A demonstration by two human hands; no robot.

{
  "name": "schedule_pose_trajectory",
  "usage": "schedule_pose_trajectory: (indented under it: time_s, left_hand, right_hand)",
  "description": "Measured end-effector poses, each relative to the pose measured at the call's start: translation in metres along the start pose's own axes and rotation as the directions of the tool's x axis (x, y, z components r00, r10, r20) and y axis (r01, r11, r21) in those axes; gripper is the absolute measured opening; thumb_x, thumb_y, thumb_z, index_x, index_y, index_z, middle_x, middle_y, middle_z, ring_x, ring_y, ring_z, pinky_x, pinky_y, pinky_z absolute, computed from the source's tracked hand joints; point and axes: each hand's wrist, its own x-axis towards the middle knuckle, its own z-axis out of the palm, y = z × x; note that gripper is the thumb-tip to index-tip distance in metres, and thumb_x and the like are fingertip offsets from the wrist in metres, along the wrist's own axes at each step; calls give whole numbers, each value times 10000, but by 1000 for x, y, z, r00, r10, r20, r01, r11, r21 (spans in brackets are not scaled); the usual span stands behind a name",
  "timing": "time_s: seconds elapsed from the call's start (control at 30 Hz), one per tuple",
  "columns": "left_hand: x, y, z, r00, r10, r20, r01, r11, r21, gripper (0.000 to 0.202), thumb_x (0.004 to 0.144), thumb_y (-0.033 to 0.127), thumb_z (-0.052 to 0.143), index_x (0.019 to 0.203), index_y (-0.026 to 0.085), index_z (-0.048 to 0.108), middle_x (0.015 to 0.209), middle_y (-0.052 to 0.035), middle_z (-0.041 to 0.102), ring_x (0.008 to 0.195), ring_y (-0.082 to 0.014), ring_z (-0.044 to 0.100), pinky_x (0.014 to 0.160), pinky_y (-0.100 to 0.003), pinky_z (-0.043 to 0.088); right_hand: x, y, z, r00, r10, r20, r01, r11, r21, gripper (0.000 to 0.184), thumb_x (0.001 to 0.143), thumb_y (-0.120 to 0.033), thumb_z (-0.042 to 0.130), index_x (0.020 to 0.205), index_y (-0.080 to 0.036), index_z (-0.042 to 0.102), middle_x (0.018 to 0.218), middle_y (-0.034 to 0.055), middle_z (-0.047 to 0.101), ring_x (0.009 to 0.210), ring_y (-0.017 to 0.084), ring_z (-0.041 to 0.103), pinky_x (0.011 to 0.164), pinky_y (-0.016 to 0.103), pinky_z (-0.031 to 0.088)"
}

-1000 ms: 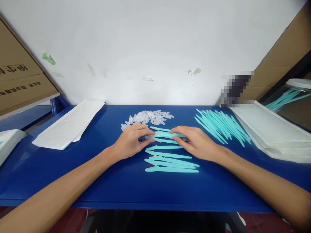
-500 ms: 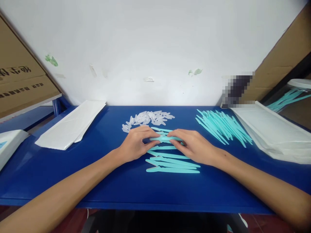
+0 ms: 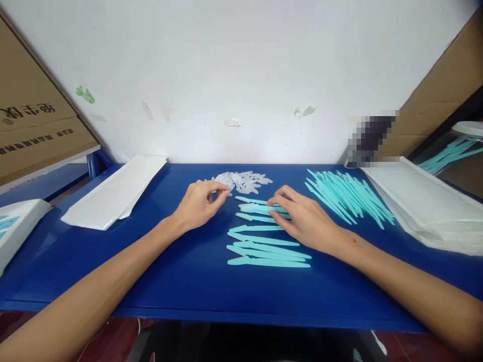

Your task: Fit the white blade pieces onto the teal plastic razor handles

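At 10 o'clock we have a white pouch (image 3: 115,191); at 11 our left hand (image 3: 199,203) brings thumb and forefinger together beside the translucent caps (image 3: 249,182) at 12, and we cannot tell whether they grasp one. Nearer, the row of teal razors (image 3: 271,262) lies at 12; our right hand (image 3: 310,220), at 1, pinches one razor's handle (image 3: 260,209), left of the loose razor heap (image 3: 349,196) at 2.

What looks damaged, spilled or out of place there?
Nothing looks spilled or broken on the blue table; the row of teal sticks is unevenly spaced. The white wall behind looks blemished, with ragged green patches and pale marks. A pixelated block hides part of the back right.
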Motion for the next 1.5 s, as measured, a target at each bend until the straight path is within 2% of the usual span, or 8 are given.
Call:
schedule_pose_trajectory:
  time_s: [0.3, 0.6, 0.7, 0.83, 1.0, 1.23, 1.4, 1.5]
  left_hand:
    - [-4, -18, 4, 967, 12, 256, -118, 907, 404, 385, 1010, 334, 426, 1281, 201, 665, 1084, -108, 579, 714, -175, 581, 689, -334, 492]
    - [-4, -12, -2, 906, 194, 377, -251, 962, 109, 287, 1031, 270, 447, 1089, 199, 719, 1070, -71, 705, 996, -226, 636, 893, -370, 477]
    - [-4, -12, -3, 917, 152, 368, -205, 973, 109, 275, 1025, 303, 470, 1118, 212, 713, 1019, -65, 719, 962, -228, 646, 843, -354, 479]
    - [-6, -13, -3, 930, 18, 368, -79, 985, 151, 327, 1002, 379, 517, 1240, 214, 668, 954, -65, 698, 963, -245, 626, 779, -335, 475]
    - [-7, -11, -5, 920, -55, 389, -3, 989, 147, 194, 978, 338, 557, 1019, 214, 700, 925, -48, 692, 926, -234, 613, 773, -331, 460]
    - [-9, -9, 0, 974, 106, 200, -150, 964, 220, 143, 991, 295, 547, 988, 197, 651, 923, -29, 725, 850, -215, 632, 792, -366, 409]
    - [-8, 0, 0, 967, 223, -122, -195, 959, 208, 121, 983, 271, 589, 1039, 203, 672, 943, -18, 740, 818, -175, 636, 764, -337, 400]
    - [-9, 3, 1, 948, 281, -146, -252, 948, 193, 129, 982, 229, 585, 1069, 197, 675, 970, -37, 720, 857, -173, 634, 754, -328, 405]
  right_hand:
    - [0, 4, 4, 999, 12, 53, -13, 1000, 20, 297, 1021, -302, 439, 1186, -157, 638, 1053, 109, 605, 873, 215, 581, 684, 338, 458]
    - [-2, -7, -14, 949, -6, 315, -34, 992, 120, 266, 978, -405, 507, 1006, -199, 673, 1041, 80, 565, 760, 179, 555, 732, 356, 440]
    - [-1, -4, -19, 918, 27, 396, -102, 980, 171, 307, 994, -465, 475, 971, -212, 647, 910, 43, 593, 753, 182, 551, 829, 393, 421]
    - [-1, 3, -21, 879, 83, 470, -200, 958, 204, 387, 973, -560, 465, 913, -228, 654, 661, 27, 541, 843, 247, 548, 679, 311, 393]
    - [-1, 7, -21, 916, 92, 391, -191, 956, 222, 337, 979, -494, 484, 880, -213, 641, 574, -14, 485, 594, 168, 494, 563, 279, 344]
    - [-3, 11, -14, 996, 48, 76, -64, 973, 221, 203, 1026, -336, 416, 953, -200, 547, 963, 66, 611, 750, 161, 564, 672, 296, 419]
    - [-3, 15, -7, 991, 86, 100, -106, 970, 219, 203, 1056, -326, 336, 1109, -214, 496, 895, 28, 611, 658, 152, 528, 621, 302, 382]
    - [-2, 15, -5, 988, 104, 114, -126, 970, 210, 195, 1058, -326, 324, 1102, -214, 478, 866, 19, 594, 632, 149, 508, 604, 305, 366]
